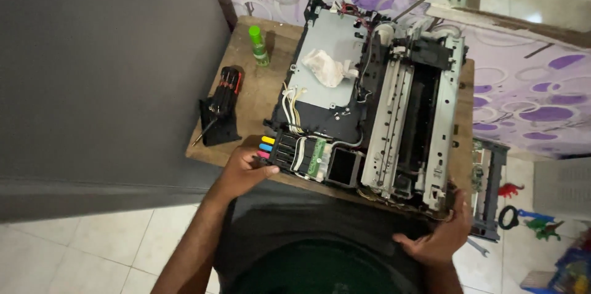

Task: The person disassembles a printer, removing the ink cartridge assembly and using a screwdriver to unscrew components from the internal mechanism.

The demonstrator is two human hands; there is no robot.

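Inspector: Supporting surface is a small wooden desk (258, 94); its top is brown and worn.

Clerk: Items resting on it?

Inspector: An opened printer chassis (375, 97) covers most of the top, overhanging the near edge; a green spray bottle (258, 45) stands upright at the far left corner; a black screwdriver set (221, 106) lies left of the chassis, near the edge; a crumpled white cloth (326, 67) lies on the chassis plate.

Indoor light, dim to moderate, cool cast. Brightest area upper right, washed out. Soft shadows beneath the stripped printer (375, 103) on the bench (252, 115). Grey panel at left flat, featureless. Slight softness overall; wide-angle bending toward edges. Floor items lower right blurred.
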